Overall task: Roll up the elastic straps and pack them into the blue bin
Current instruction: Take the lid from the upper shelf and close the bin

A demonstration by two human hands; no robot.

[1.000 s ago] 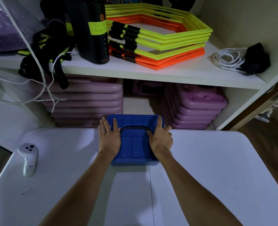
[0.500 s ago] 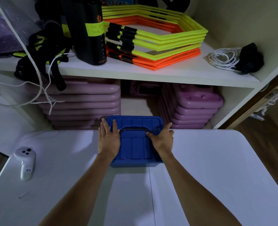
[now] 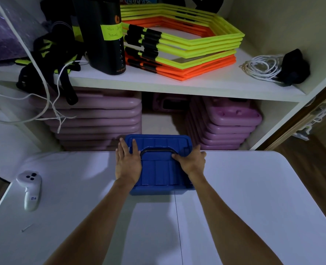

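A blue bin point(image 3: 159, 170) with its lid on stands at the far edge of the white table point(image 3: 254, 197). A black handle point(image 3: 156, 150) lies flat across the lid. My left hand point(image 3: 127, 163) rests flat on the lid's left side with its fingers stretched out. My right hand point(image 3: 191, 161) is at the lid's right edge, fingers curled by the handle's end and thumb over the rim. A tangle of black and neon-yellow straps point(image 3: 49, 54) hangs off the shelf at the upper left. What is inside the bin is hidden.
A white controller point(image 3: 29, 188) and a small screw point(image 3: 26, 228) lie on the table's left side. The shelf point(image 3: 158, 83) behind holds a black cylinder point(image 3: 103, 35), stacked yellow and orange hexagon rings point(image 3: 181, 41) and a coiled white cord point(image 3: 261, 67). Purple cases point(image 3: 101, 119) are stacked below.
My right hand slid from flat on the lid toward its right edge and curled its fingers. The left hand stayed flat. The bin has not moved.
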